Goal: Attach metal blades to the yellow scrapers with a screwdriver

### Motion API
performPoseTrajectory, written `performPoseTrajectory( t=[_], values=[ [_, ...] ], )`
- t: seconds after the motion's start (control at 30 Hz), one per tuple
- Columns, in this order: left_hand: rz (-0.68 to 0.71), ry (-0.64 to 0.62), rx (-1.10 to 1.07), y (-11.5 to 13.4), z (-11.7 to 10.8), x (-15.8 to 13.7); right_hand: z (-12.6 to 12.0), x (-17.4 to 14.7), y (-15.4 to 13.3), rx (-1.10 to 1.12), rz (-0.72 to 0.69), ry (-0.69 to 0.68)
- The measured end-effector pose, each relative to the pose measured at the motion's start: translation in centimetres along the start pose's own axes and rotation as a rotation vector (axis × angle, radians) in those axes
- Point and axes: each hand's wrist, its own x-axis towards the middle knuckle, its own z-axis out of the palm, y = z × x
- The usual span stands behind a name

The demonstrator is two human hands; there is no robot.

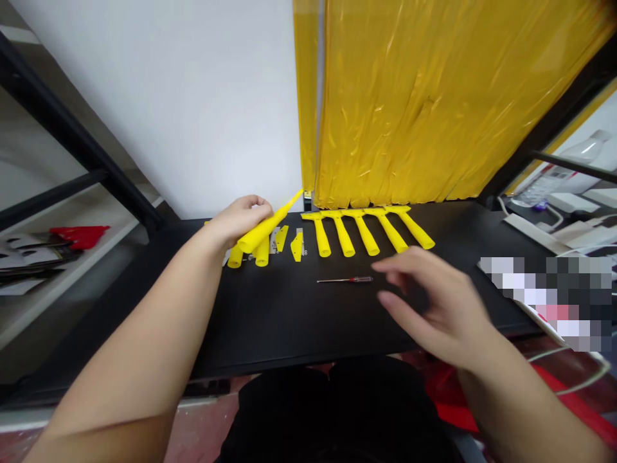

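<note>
My left hand (245,217) is closed around a yellow plastic scraper (263,233) with a hollow, round handle, raised above the table and tilted. Below it lie two more yellow handles (261,254), partly covered. Just right of these, small yellow blade-shaped pieces (297,245) rest on the black tabletop (289,321). Several yellow scrapers (343,236) are lined up in a row at the back, their handle ends facing me. A small screwdriver (354,280) with a red and clear handle lies in front of them. Thumb and fingers apart, my right hand (434,302) hovers beside its handle, holding nothing.
Behind the table stand a white panel (193,96) and a yellow plastic-film sheet (434,96). Black frame posts (81,122) flank the table. At right are a clear bottle (563,170), white boxes and cables; a shelf at left holds red and black items (80,236).
</note>
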Motion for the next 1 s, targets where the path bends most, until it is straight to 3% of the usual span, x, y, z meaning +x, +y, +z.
performPoseTrajectory(
  t=[0.17,0.27,0.43,0.57,0.7,0.83,0.93,1.0],
  values=[
    [-0.048,-0.303,-0.470,-1.1,1.6,-2.0,4.7,1.8,4.3,-0.118,-0.025,-0.221],
    [-0.031,-0.433,-0.526,-1.2,3.0,-2.9,5.8,1.9,5.2,-0.136,0.002,-0.291],
    [0.052,-0.535,-0.544,-0.9,5.1,-4.0,5.1,2.1,5.1,-0.157,0.032,-0.318],
    [0.062,-0.531,-0.658,-0.9,6.8,-4.5,4.4,3.4,5.1,-0.067,0.043,-0.237],
    [0.121,-0.492,-0.856,-1.0,9.3,-4.9,4.5,7.1,4.6,0.316,0.162,-0.094],
    [0.291,-0.385,-0.953,-0.8,11.7,-5.4,5.6,11.5,4.0,0.711,0.298,-0.177],
    [0.437,-0.303,-0.813,-0.8,11.9,-5.4,6.7,13.3,4.4,0.885,0.389,-0.159],
    [0.522,-0.162,-0.532,-1.2,11.3,-4.9,7.1,13.4,5.1,0.965,0.411,-0.094]
  ],
)
